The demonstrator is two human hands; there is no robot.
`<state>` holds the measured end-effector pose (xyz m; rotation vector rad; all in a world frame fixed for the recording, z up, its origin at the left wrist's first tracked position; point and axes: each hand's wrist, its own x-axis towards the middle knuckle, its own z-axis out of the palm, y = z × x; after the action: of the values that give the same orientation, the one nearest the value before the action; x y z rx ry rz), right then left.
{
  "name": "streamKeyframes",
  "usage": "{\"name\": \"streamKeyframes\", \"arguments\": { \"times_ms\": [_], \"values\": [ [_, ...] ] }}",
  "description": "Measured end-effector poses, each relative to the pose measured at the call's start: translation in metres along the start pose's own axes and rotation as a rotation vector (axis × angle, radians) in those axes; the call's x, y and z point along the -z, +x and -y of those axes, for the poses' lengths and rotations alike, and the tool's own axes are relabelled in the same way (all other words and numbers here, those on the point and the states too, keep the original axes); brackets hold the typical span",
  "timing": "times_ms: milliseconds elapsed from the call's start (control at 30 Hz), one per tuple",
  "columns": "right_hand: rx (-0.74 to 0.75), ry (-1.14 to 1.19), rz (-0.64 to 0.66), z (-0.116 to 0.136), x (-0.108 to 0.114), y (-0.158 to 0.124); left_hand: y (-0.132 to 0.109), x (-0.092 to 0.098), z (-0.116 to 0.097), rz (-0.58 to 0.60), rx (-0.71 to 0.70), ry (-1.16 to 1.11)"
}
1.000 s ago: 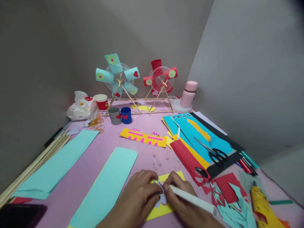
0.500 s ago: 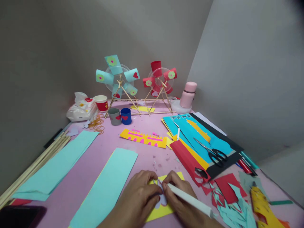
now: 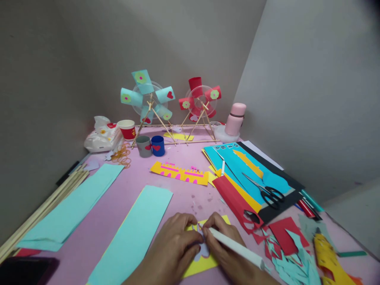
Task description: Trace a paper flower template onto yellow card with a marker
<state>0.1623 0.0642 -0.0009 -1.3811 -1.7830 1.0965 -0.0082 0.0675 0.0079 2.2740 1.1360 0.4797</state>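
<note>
My right hand [image 3: 227, 247] grips a white marker pen [image 3: 237, 246], its tip end toward a pale lilac paper cutout [image 3: 203, 251]. That cutout, perhaps a butterfly, lies on a yellow paper sheet [image 3: 197, 270] at the table's near edge. With bent fingers, my left hand [image 3: 178, 245] presses the cutout against the sheet from the left side. Part of the cutout is hidden beneath my fingers. A pale turquoise paper strip [image 3: 133, 233] lies just left of my left hand.
Paper scraps [image 3: 293, 261], a yellow glue gun [image 3: 329, 257] and black-handled scissors [image 3: 271, 194] on coloured sheets lie to the right. Wooden sticks [image 3: 47, 209] and a dark phone [image 3: 26, 271] line the left. Two paper wheels on stick frames [image 3: 150, 99] stand behind.
Both hands, the marker pen and the cutout keep almost the same position. The whole view has shifted very slightly.
</note>
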Motion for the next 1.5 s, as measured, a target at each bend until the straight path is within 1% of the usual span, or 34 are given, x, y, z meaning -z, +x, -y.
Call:
{"name": "streamKeyframes", "arguments": {
  "times_ms": [200,300,467,700,833,1000,1067,1200,1400,1500],
  "values": [
    [-0.001,-0.003,-0.004,-0.002,-0.001,0.002,0.001,0.001,-0.002,0.003,-0.002,-0.018],
    [-0.017,0.067,0.003,-0.002,-0.001,0.001,0.002,0.001,-0.002,-0.001,-0.003,-0.01],
    [-0.047,0.146,-0.044,0.002,-0.001,-0.003,0.001,0.001,-0.001,-0.022,-0.013,0.014],
    [-0.003,-0.01,-0.047,0.0,0.0,-0.003,0.001,-0.002,0.003,-0.022,-0.031,0.065],
    [-0.004,0.001,-0.004,-0.004,0.001,-0.002,0.002,-0.002,0.003,-0.021,-0.031,0.083],
    [-0.051,0.09,-0.067,-0.008,0.0,-0.001,0.0,-0.001,0.001,-0.009,-0.015,0.092],
    [-0.059,0.094,-0.07,-0.008,0.0,-0.001,-0.001,-0.002,0.002,-0.006,-0.01,0.087],
    [-0.051,0.067,-0.048,-0.007,0.0,0.0,-0.001,-0.002,0.002,-0.013,-0.025,0.077],
    [-0.023,0.018,-0.018,-0.007,0.0,0.001,0.0,0.0,0.0,0.009,0.008,0.095],
    [-0.014,-0.015,-0.012,-0.007,0.0,0.0,0.001,-0.001,0.001,0.021,0.001,0.107]
  ]
}}
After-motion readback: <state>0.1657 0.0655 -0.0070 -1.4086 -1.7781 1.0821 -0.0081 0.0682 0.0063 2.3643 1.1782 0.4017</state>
